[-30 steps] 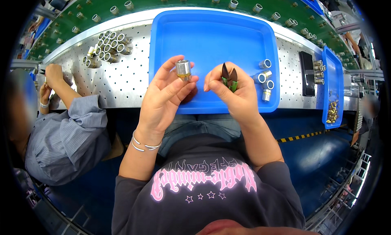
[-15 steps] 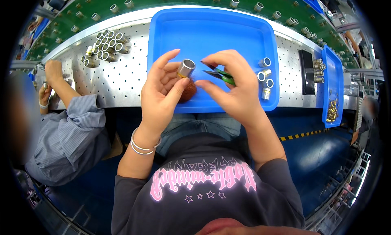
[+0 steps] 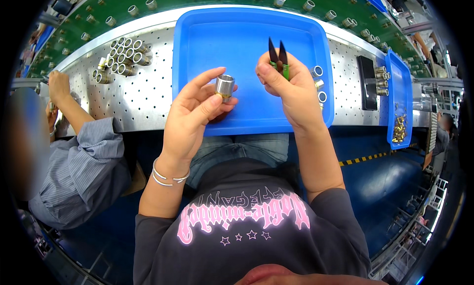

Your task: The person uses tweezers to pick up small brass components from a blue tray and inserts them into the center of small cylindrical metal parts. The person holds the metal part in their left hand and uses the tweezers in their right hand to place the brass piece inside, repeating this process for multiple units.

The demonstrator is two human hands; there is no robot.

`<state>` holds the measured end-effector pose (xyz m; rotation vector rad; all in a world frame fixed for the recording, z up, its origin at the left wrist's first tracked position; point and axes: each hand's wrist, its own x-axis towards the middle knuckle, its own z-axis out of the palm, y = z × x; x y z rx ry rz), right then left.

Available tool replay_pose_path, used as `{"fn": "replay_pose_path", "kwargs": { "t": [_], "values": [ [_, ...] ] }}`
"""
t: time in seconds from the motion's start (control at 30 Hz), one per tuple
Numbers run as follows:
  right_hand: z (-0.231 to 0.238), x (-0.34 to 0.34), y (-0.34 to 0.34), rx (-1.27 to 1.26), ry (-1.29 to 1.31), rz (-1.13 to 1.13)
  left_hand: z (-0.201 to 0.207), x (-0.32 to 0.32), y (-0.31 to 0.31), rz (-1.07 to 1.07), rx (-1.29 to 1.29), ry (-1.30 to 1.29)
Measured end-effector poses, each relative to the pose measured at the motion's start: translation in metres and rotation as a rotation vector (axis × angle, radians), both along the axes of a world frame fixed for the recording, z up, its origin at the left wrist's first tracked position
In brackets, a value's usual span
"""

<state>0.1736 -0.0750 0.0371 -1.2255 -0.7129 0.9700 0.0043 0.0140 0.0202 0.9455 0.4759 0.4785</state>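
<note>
My left hand [image 3: 195,112] pinches a small silver metal sleeve [image 3: 224,86] between thumb and fingers, over the near edge of a blue plastic tray [image 3: 232,33]. To its right, my right hand [image 3: 291,90] grips green-handled tweezers [image 3: 278,55] with their dark tips pointing up and away. The two hands are a little apart above the tray. A few more silver sleeves [image 3: 318,82] lie in the tray just right of my right hand.
A cluster of silver sleeves [image 3: 118,58] lies on the perforated metal bench at the left. A green conveyor [image 3: 163,1] with fittings runs behind. A smaller blue tray [image 3: 400,87] with brass parts sits at right. Another person's sleeve [image 3: 81,161] is at left.
My hands have separated: the tweezers moved right and turned tips-up, away from the sleeve. The sleeve stays in my left fingers, now tilted upright.
</note>
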Motion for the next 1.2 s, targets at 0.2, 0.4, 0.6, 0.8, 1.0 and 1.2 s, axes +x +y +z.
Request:
{"fn": "replay_pose_path", "kwargs": {
  "t": [0.2, 0.4, 0.6, 0.8, 1.0, 1.2],
  "values": [
    [0.004, -0.001, 0.0, 0.012, 0.075, 0.088, -0.001, 0.0, 0.003, 0.036, -0.156, -0.064],
    [0.008, -0.007, 0.001, 0.064, 0.021, 0.153, -0.001, -0.001, 0.002, 0.063, -0.109, -0.047],
    [0.013, -0.009, 0.0, 0.114, -0.018, 0.182, -0.003, 0.0, 0.001, 0.075, -0.069, -0.053],
    [0.014, -0.014, 0.0, 0.185, -0.017, 0.184, -0.006, 0.0, 0.0, 0.094, -0.033, -0.054],
    [0.017, -0.018, 0.0, 0.231, 0.126, 0.246, -0.005, 0.001, -0.001, 0.103, 0.053, -0.023],
    [0.022, -0.02, 0.0, 0.255, 0.15, 0.261, -0.006, 0.003, -0.004, 0.107, 0.126, 0.011]
  ]
}}
